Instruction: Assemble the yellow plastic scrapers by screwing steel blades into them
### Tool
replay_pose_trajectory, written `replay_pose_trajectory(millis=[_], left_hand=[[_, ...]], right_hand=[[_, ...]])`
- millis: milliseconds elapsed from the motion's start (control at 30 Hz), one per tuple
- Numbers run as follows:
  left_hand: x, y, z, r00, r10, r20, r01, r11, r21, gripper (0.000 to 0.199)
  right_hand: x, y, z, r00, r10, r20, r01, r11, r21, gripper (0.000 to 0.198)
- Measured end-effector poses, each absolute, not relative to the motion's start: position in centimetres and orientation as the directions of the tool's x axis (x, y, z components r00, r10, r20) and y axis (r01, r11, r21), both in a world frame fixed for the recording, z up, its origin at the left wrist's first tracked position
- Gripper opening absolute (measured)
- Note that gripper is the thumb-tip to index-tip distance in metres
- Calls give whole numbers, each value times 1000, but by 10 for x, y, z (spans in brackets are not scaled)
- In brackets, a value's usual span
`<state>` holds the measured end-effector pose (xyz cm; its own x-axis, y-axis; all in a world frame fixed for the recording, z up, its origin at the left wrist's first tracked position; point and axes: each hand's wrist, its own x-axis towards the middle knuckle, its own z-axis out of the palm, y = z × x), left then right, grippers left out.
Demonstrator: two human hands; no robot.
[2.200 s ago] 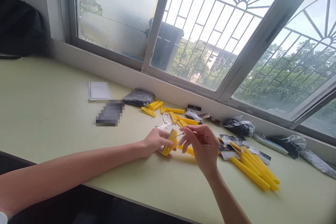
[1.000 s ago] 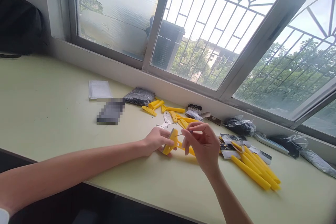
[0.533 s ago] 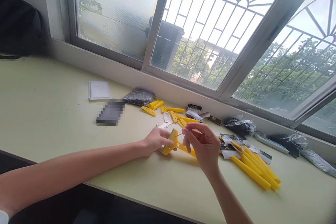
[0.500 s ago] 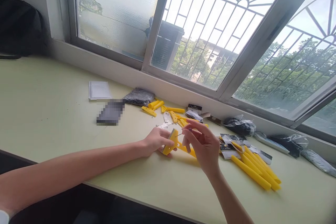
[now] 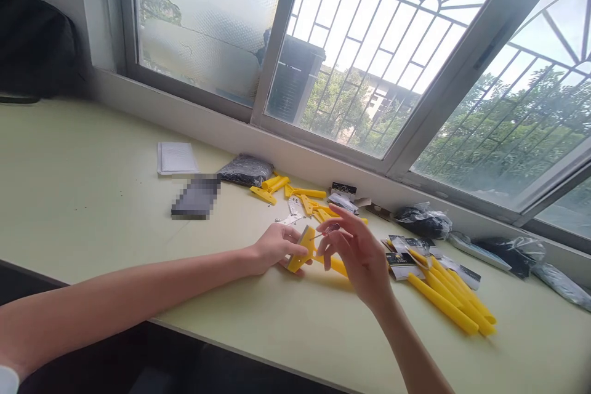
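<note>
My left hand [image 5: 277, 247] is closed around the head of a yellow scraper [image 5: 305, 252], whose handle points right, behind my right hand. A grey blade strip runs along the head's upper left edge. My right hand [image 5: 357, 252] has its fingers closed on a small screwdriver [image 5: 330, 229] with a dark reddish handle. The screwdriver's thin shaft points left and its tip is at the scraper head, near a screw hole. Whether a screw sits under the tip is too small to tell.
Several yellow scraper parts [image 5: 307, 193] and small screws lie beyond my hands by a white piece [image 5: 293, 212]. Yellow scrapers [image 5: 443, 305] with black cards are at right. A pixelated dark object [image 5: 196, 197], a white packet [image 5: 176, 158] and bagged black items [image 5: 422, 221] stand farther back.
My right hand's fingers have shifted and opened slightly around the screwdriver, so more of its handle shows. The left hand and scraper stay almost where they were.
</note>
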<state>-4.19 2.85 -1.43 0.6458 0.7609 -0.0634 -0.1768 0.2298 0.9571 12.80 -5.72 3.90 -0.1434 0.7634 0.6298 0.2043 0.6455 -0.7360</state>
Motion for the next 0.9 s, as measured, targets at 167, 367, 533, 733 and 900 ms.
replay_pose_trajectory(millis=[167, 367, 533, 733, 900], left_hand=[[-42, 30, -16, 643, 764, -63, -183, 233, 955, 43], [-42, 29, -14, 638, 767, -64, -180, 229, 957, 44], [-41, 29, -14, 645, 762, -55, -183, 224, 957, 46], [-40, 30, -16, 638, 768, -59, -192, 234, 953, 50], [-40, 29, -16, 629, 775, -60, -191, 228, 955, 50]], right_hand=[[130, -60, 40, -134, 738, 661, 314, 664, -678, 12], [125, -60, 37, -90, 731, 677, 286, 670, -685, 7], [131, -63, 41, -269, 708, 653, 370, 702, -609, 30], [134, -63, 50, -159, 673, 722, 510, 682, -524, 13], [132, -57, 49, -80, 670, 738, 522, 659, -541, 13]])
